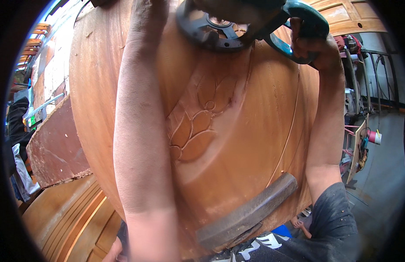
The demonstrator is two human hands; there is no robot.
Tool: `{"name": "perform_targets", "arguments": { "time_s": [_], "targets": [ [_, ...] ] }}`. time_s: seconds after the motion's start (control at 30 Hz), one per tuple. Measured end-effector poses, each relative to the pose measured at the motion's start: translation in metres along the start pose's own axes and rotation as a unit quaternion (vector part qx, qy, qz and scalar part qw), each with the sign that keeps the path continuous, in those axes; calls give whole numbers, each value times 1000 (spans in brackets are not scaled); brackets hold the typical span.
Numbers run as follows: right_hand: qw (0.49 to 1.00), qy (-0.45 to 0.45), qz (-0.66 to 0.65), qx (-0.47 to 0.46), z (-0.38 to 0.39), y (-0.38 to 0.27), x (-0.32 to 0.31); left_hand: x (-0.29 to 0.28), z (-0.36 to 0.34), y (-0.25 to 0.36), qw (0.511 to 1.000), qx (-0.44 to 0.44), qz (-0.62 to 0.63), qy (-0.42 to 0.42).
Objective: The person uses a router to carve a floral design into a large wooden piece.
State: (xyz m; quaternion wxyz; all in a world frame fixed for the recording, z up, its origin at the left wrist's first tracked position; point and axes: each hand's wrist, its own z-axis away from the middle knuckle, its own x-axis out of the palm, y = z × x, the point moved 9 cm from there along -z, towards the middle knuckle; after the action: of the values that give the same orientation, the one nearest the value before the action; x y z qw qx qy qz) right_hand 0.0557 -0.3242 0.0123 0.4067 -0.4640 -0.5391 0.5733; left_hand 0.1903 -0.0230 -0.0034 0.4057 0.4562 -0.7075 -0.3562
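A router with a round dark base and teal handles stands on a broad wooden panel at its far side. My right hand is closed around the router's right handle. My left forearm crosses the panel to the upper edge of the picture, where only the base of my left hand shows. The left fingers are cut off from view. Carved leaves and a small circle mark the panel between my arms, below the router. A thin groove curves along its right part.
A dark grey, slightly curved bar lies across the near edge of the panel, close to my body. Grooved wooden panels and a reddish-brown board are at the left. At the right are a metal rack and a pink-and-white container.
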Motion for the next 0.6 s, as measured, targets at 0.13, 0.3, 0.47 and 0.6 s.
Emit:
{"name": "perform_targets", "arguments": {
  "time_s": [0.13,0.3,0.47,0.6],
  "targets": [
    [1000,0,3,20,-2,-1,7,-2,2,1,999,14,-45,5],
    [997,-6,49,54,3,-1,0,4,6,0,999,-17,-50,-4],
    [998,9,44,44,3,-2,6,4,6,-11,998,-52,24,5],
    [999,1,19,33,5,-5,4,0,2,9,980,122,-159,-7]
  ]
}}
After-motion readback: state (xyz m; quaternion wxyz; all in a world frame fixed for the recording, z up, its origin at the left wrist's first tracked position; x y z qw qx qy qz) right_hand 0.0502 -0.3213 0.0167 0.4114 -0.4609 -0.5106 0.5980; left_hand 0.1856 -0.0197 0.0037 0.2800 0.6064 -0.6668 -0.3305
